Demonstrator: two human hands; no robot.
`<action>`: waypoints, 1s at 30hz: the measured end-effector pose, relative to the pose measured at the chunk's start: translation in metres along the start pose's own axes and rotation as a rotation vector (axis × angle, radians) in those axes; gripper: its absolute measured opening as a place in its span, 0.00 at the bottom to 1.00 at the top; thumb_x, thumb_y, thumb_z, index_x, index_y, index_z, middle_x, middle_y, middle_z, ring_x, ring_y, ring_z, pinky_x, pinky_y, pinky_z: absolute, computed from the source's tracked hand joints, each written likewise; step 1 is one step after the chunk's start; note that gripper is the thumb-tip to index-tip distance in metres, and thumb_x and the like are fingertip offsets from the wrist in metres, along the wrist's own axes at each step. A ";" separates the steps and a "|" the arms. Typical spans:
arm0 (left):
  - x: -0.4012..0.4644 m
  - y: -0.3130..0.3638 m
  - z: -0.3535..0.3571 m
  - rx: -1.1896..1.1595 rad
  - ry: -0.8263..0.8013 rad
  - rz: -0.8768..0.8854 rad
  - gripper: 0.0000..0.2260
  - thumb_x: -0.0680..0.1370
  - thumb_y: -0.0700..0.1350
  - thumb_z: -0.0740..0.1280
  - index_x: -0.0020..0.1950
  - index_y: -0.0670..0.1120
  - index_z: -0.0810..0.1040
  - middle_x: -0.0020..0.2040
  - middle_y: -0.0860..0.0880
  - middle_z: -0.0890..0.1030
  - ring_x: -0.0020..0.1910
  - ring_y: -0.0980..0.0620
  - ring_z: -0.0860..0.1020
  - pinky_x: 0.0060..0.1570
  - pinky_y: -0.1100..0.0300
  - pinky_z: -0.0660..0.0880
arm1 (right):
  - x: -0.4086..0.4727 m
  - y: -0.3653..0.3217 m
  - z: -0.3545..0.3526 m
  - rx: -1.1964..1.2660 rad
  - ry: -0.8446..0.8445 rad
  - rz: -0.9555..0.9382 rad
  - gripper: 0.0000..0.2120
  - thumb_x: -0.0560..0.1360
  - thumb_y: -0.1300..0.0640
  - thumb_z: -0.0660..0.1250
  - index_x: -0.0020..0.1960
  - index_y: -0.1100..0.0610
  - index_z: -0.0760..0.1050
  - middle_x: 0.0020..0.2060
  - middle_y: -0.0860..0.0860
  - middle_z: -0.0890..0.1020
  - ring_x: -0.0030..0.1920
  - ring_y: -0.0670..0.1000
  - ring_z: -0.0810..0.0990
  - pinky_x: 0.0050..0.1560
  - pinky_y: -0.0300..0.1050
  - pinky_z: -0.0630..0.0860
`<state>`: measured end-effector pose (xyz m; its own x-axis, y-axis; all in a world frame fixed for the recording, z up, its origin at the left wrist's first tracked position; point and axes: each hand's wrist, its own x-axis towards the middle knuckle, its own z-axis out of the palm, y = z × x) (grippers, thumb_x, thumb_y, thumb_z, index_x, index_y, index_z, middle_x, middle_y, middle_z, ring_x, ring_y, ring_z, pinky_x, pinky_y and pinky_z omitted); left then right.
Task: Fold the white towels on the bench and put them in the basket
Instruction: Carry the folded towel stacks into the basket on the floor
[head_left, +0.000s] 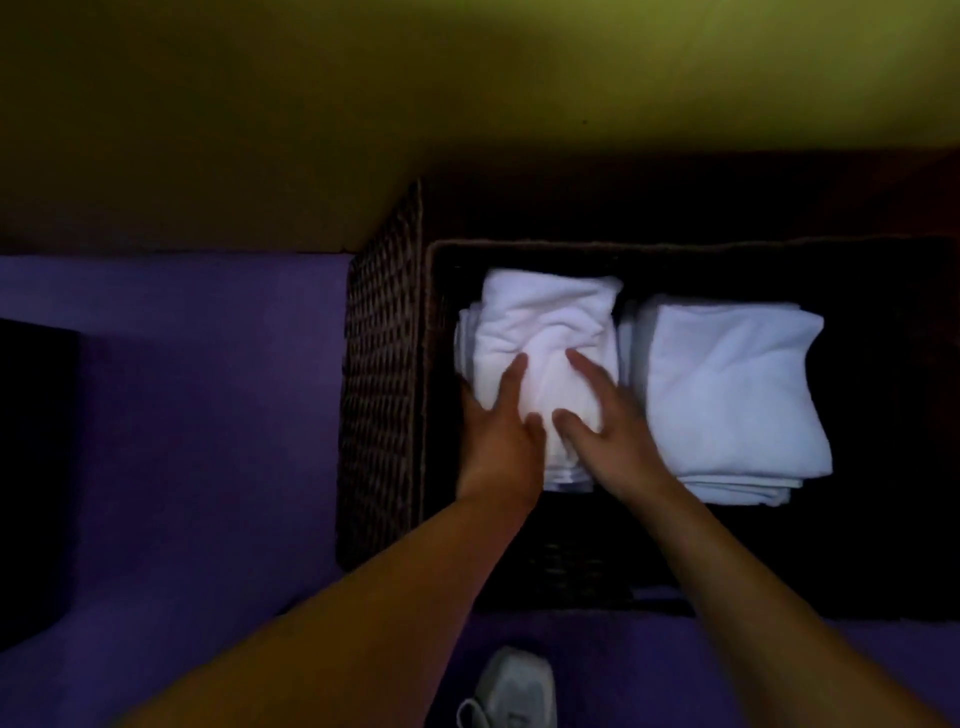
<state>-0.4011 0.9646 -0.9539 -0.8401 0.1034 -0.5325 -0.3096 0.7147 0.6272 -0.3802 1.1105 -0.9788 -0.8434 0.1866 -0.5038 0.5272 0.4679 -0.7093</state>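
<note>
Head view: both my hands are down in the dark woven wicker basket, flat on the left stack of folded white terry towels. My left hand lies w/ fingers straight, pressing the top towel near the stack's left edge; my right hand is spread, fingers apart, pressing its middle. Neither grips anything. A second folded white towel stack sits just right of the first, same basket.

Handling, I reckon: soft, light, floppy, not fragile; folds slump if lifted by one corner, so take from under both sides.

Room: basket's left wall is close to the first stack, little slack there; more dark space right of the second stack. Purple carpet floor left of basket; white shoe below it.
</note>
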 end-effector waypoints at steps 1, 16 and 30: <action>0.006 0.001 0.009 0.057 -0.083 -0.071 0.32 0.81 0.46 0.62 0.81 0.61 0.52 0.81 0.39 0.47 0.79 0.36 0.53 0.77 0.40 0.57 | 0.007 0.005 0.005 -0.049 -0.045 0.068 0.32 0.76 0.45 0.66 0.78 0.37 0.59 0.74 0.56 0.67 0.73 0.56 0.68 0.71 0.44 0.66; -0.022 0.027 -0.017 0.893 -0.137 0.360 0.31 0.83 0.50 0.58 0.81 0.42 0.50 0.81 0.39 0.51 0.80 0.36 0.48 0.78 0.43 0.52 | -0.007 -0.018 -0.011 -0.224 -0.121 -0.103 0.24 0.80 0.53 0.61 0.76 0.42 0.66 0.75 0.49 0.68 0.75 0.50 0.66 0.74 0.50 0.65; -0.056 -0.003 -0.077 0.085 0.115 -0.023 0.34 0.84 0.47 0.61 0.83 0.46 0.45 0.80 0.43 0.57 0.76 0.43 0.61 0.74 0.53 0.60 | -0.006 -0.068 0.004 -0.753 -0.419 -0.081 0.29 0.83 0.46 0.54 0.81 0.38 0.48 0.81 0.48 0.52 0.78 0.57 0.57 0.73 0.57 0.57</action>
<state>-0.3874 0.9039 -0.8824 -0.8803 0.0097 -0.4743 -0.2948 0.7722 0.5629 -0.4107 1.0744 -0.9301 -0.6894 -0.1364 -0.7114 0.1336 0.9414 -0.3099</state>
